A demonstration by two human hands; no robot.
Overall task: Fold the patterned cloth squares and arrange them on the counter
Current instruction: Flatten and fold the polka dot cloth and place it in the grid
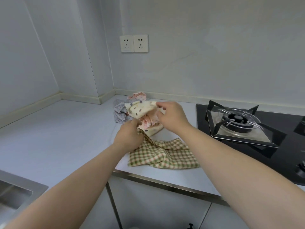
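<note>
Now, arms outstretched, left hand point(127, 138) and right hand point(171, 116) are each clamping a pinching grip on one cream cloth point(140, 110) just left of the hob point(280, 162), beside one checked cloth point(165, 156), one grey cloth point(119, 111), one pink cloth point(138, 96).

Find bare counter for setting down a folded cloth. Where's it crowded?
Best: the wide bare counter left of the cloth pile, reaching down to the sink. Also a narrow strip along the front edge, before the checked cloth. Crowded: centre, where left hand and right hand hold the spotted cloth, and the hob.
</note>
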